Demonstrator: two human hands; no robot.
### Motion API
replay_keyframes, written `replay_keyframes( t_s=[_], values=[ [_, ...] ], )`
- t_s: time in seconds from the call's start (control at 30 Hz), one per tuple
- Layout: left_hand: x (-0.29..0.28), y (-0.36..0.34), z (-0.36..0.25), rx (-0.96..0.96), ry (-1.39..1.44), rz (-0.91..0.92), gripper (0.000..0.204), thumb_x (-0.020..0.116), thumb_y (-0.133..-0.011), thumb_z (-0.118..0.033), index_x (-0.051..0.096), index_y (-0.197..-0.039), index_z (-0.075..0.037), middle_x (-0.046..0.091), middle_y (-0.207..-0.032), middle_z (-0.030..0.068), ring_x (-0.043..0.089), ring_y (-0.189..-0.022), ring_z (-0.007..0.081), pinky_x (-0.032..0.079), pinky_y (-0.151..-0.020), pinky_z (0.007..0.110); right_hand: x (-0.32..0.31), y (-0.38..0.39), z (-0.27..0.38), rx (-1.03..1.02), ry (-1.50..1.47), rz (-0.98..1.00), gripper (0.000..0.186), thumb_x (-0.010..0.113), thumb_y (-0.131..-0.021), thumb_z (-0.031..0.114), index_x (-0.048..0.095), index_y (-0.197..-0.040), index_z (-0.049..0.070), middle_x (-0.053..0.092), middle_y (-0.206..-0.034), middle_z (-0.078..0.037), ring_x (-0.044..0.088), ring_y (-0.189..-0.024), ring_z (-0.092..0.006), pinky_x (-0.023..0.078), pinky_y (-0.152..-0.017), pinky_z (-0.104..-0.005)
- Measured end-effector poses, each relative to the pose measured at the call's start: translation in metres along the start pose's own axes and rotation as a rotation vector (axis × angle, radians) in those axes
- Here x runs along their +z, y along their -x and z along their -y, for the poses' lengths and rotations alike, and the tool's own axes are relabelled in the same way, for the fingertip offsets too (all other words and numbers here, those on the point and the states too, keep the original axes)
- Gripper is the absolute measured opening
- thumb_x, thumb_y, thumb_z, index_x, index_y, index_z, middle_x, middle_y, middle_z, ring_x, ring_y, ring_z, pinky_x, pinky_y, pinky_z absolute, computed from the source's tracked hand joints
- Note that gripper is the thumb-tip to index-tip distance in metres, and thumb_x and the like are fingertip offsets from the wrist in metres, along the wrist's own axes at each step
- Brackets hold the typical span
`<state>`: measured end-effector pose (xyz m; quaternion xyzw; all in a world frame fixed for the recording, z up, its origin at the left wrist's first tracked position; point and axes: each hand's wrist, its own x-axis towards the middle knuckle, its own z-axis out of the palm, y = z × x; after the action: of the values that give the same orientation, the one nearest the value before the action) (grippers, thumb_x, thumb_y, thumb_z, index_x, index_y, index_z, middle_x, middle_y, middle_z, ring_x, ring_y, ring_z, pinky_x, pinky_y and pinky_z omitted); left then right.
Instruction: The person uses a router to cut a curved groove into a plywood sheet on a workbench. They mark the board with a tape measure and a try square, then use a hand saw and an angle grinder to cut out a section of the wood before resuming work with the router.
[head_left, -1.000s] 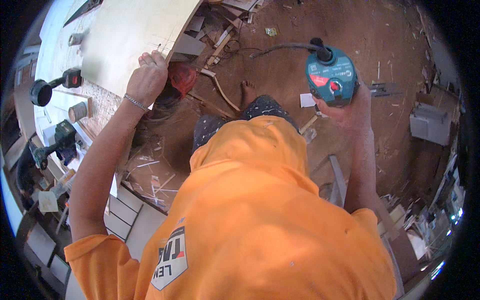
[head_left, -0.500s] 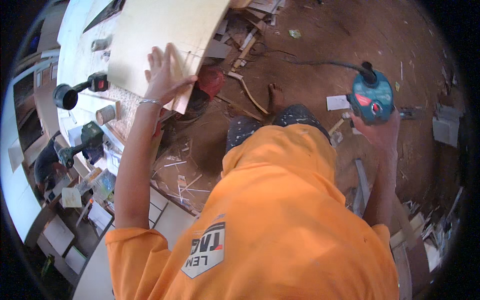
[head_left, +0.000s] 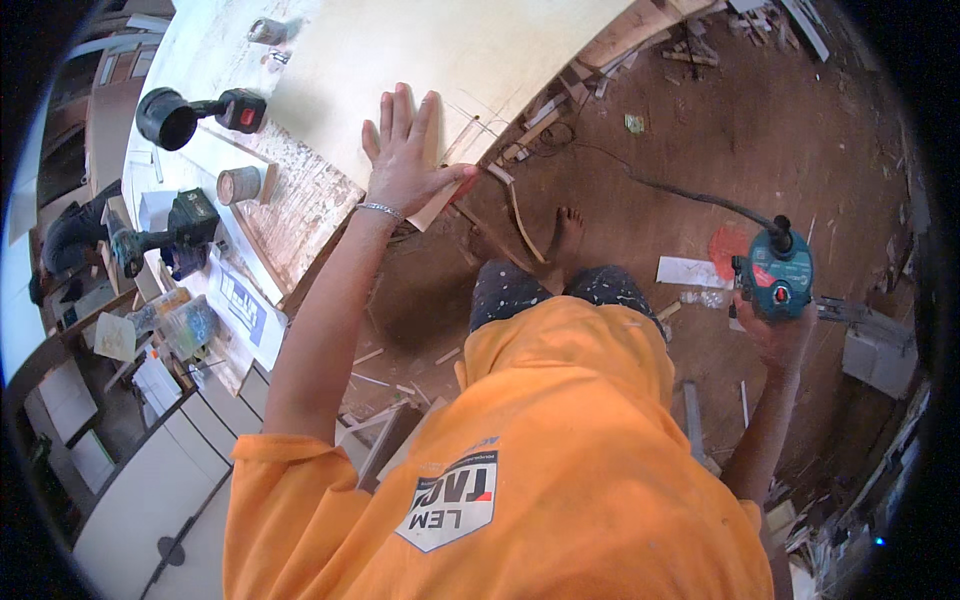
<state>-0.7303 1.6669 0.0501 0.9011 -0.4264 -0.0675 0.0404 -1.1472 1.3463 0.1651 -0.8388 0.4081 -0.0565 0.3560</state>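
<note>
My left hand (head_left: 405, 160) lies with fingers spread on a pale wooden board (head_left: 420, 40), at its lower corner beside some thin pencil marks. My right hand (head_left: 770, 335), low on the right, grips a teal corded power tool (head_left: 775, 275) with a black cord (head_left: 680, 195) arcing from its top. Left of the board, a black cordless tool (head_left: 240, 110) with a cup-shaped end, a teal and black drill (head_left: 190, 220) and a small round container (head_left: 238, 185) rest on the scuffed workbench (head_left: 310, 230).
Wood offcuts (head_left: 545, 115) litter the brown floor near the bench. A red round object (head_left: 730, 250) lies beyond the tool. A grey panel (head_left: 870, 360) is at the far right; containers (head_left: 185, 330) and papers crowd the left, beside a dark shape I cannot make out.
My left hand's fingers have spread out flat on the board. The teal tool has moved right and down in my right hand. The whole view has shifted, with more of the board showing.
</note>
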Motion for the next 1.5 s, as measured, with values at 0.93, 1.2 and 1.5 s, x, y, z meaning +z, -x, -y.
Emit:
replay_keyframes(
  t_s=[0.93,1.2,1.5],
  values=[
    [-0.184,0.137,-0.131,0.048,0.883,-0.265,0.028,0.083,-0.083,-0.029,0.07,-0.089,-0.005,0.064,-0.091,0.011,0.064,-0.087,0.0318,0.052,-0.077,0.042,0.061,0.015,0.192,-0.726,0.475,0.042,0.08,0.095,-0.055,0.031,0.06,-0.122,0.007,0.069,-0.111,-0.013,0.067,-0.103,-0.0357,0.053,-0.087,-0.0459],
    [-0.171,0.148,-0.086,-0.015,1.078,-0.053,0.031,0.08,-0.086,-0.031,0.069,-0.083,-0.003,0.063,-0.087,0.0129,0.064,-0.085,0.0324,0.051,-0.078,0.042,0.086,0.019,0.227,-0.761,0.559,0.176,0.075,0.094,-0.057,0.028,0.059,-0.119,0.005,0.067,-0.113,-0.015,0.065,-0.106,-0.0364,0.052,-0.089,-0.0453],
    [-0.179,0.127,-0.043,0.04,0.966,-0.192,0.053,0.083,-0.082,-0.046,0.067,-0.102,0.001,0.065,-0.098,0.0167,0.065,-0.092,0.0326,0.052,-0.084,0.043,0.087,-0.007,0.263,-1.1,0.826,0.265,0.054,0.079,-0.072,0.026,0.059,-0.119,0.011,0.063,-0.116,-0.011,0.063,-0.112,-0.031,0.05,-0.098,-0.0461]
  ],
)
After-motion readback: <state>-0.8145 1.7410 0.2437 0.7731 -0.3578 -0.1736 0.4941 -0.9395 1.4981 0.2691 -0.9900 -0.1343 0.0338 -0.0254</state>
